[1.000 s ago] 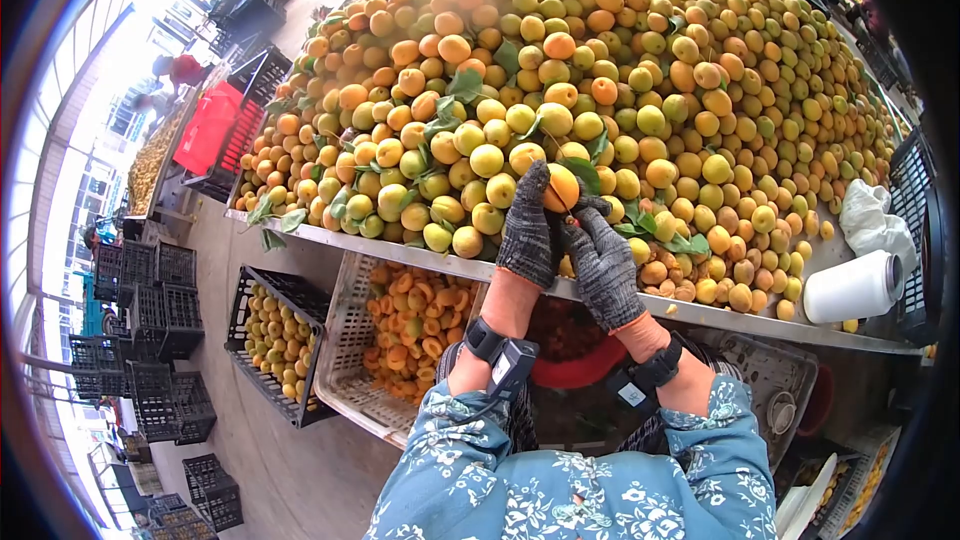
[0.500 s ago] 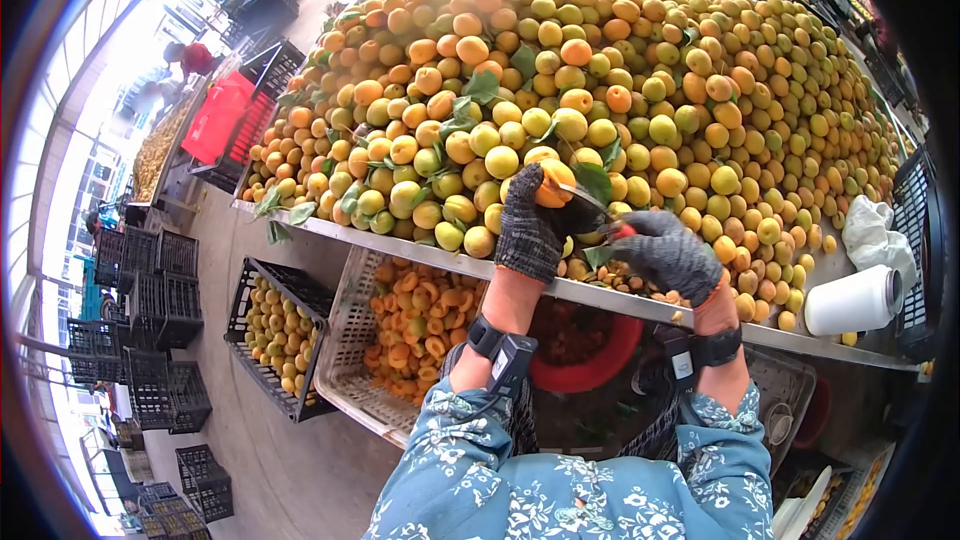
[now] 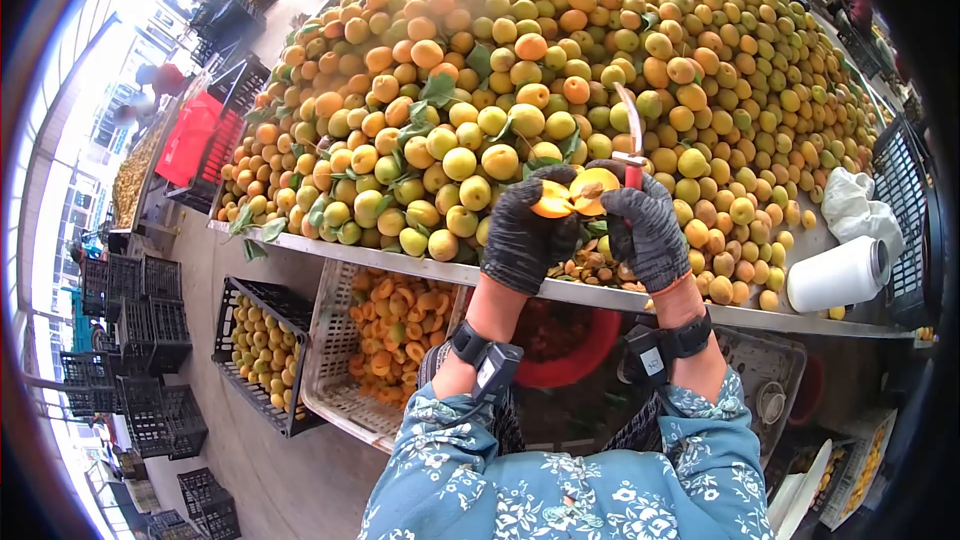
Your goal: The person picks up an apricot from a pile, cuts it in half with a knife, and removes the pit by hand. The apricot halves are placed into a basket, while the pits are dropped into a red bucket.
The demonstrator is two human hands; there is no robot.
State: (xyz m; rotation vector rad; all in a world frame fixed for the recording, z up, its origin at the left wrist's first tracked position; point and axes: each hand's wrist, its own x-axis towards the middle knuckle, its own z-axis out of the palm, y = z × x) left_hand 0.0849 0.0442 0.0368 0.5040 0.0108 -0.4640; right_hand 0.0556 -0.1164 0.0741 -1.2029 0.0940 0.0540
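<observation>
I am remotely watching a metal-rimmed surface (image 3: 740,318) carrying mounded round yellow-green fruit (image 3: 460,162). Over its near edge, my dark knit-gloved left hand (image 3: 525,237) and right hand (image 3: 650,232) are hovering; the right is clasping a curved, red-handled knife (image 3: 633,130), blade pointing away, probably for safety. Between them, both hands' fingers are pinching a split orange fruit (image 3: 597,183), seemingly to open it.
</observation>
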